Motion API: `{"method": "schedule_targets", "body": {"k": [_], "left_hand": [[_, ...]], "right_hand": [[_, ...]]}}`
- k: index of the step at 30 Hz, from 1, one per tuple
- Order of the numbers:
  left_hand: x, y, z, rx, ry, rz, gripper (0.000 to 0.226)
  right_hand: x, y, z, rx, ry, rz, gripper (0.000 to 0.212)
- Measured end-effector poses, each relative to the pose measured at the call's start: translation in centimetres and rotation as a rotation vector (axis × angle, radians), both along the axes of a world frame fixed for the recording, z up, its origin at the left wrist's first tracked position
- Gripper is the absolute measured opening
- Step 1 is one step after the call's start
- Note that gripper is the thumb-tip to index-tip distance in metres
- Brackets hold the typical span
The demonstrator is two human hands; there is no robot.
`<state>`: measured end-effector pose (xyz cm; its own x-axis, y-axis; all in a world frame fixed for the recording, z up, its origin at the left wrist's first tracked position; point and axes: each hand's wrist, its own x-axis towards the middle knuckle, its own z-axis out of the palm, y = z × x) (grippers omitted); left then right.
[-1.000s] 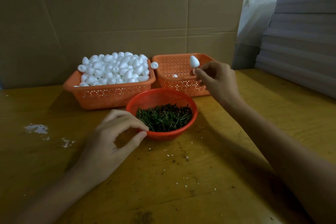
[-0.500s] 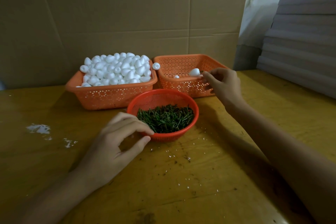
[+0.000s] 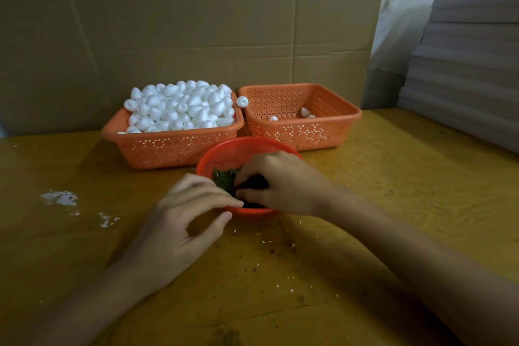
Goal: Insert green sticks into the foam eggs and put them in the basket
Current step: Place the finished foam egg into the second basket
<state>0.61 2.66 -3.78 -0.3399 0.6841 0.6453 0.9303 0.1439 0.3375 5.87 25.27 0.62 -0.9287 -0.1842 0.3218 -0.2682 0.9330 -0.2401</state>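
Stick-picking seemed under way: the right grip (image 3: pixel 280 182) was buried among green sticks (image 3: pixel 223 178) in the bowl (image 3: pixel 233 146), its hold hidden; the left grip (image 3: pixel 179 222) was relaxed, empty. One of the heaped foam eggs (image 3: pixel 182 107) was needed next.

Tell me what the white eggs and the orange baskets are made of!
The white eggs look like foam: matte, chalky white, and the white crumbs scattered on the table may be bits of it. The orange baskets look like moulded plastic: smooth, thin walls punched with neat patterns of little holes. Both are guesses from looks alone.
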Motion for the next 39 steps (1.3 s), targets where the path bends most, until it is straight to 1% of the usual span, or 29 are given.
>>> {"method": "schedule_targets", "body": {"k": [4, 10, 13, 18, 20, 22, 25, 28, 30, 33, 36, 39], "left_hand": [[0.1, 0.1, 0.1, -0.014, 0.022, -0.011, 0.023], [0.2, 0.0, 0.2, -0.028, 0.033, -0.008, 0.023], [0.3, 0.0, 0.2, -0.030, 0.037, -0.004, 0.023], [0.6, 0.0, 0.3, -0.031, 0.037, 0.006, 0.023], [0.6, 0.0, 0.3, -0.029, 0.034, 0.017, 0.023], [0.7, 0.1, 0.4, -0.026, 0.023, 0.027, 0.023], [1.0, 0.2, 0.3, -0.019, 0.021, 0.014, 0.022], [1.3, 0.3, 0.3, -0.011, 0.030, 0.000, 0.021], [1.2, 0.3, 0.3, -0.010, 0.026, 0.004, 0.021], [1.1, 0.3, 0.3, -0.006, 0.018, 0.011, 0.021], [1.2, 0.2, 0.3, -0.006, 0.012, 0.012, 0.022], [1.3, 0.3, 0.4, -0.004, 0.015, 0.003, 0.021]], "right_hand": [[-0.4, 0.1, -0.7, -0.097, 0.020, -0.019, 0.011], [-0.1, -0.4, -0.9, -0.104, 0.086, -0.003, 0.009], [0.2, -0.7, -0.7, -0.058, 0.141, -0.009, 0.011], [0.7, -1.2, -0.3, 0.100, 0.226, -0.070, 0.017], [0.8, -1.4, -0.3, 0.148, 0.221, -0.090, 0.019], [1.0, -1.1, 0.0, 0.140, 0.168, -0.099, 0.019], [1.0, -0.1, 0.6, 0.058, 0.072, -0.084, 0.018], [0.8, 0.6, 0.5, -0.015, 0.123, -0.113, 0.017], [0.5, 0.8, 0.1, -0.086, 0.168, -0.119, 0.013], [0.0, 0.9, -0.2, -0.325, 0.185, -0.100, 0.008], [-0.3, 1.2, -0.1, -0.617, 0.119, -0.058, 0.009], [-0.2, 1.7, 0.2, -0.806, 0.040, -0.007, 0.007]]}}
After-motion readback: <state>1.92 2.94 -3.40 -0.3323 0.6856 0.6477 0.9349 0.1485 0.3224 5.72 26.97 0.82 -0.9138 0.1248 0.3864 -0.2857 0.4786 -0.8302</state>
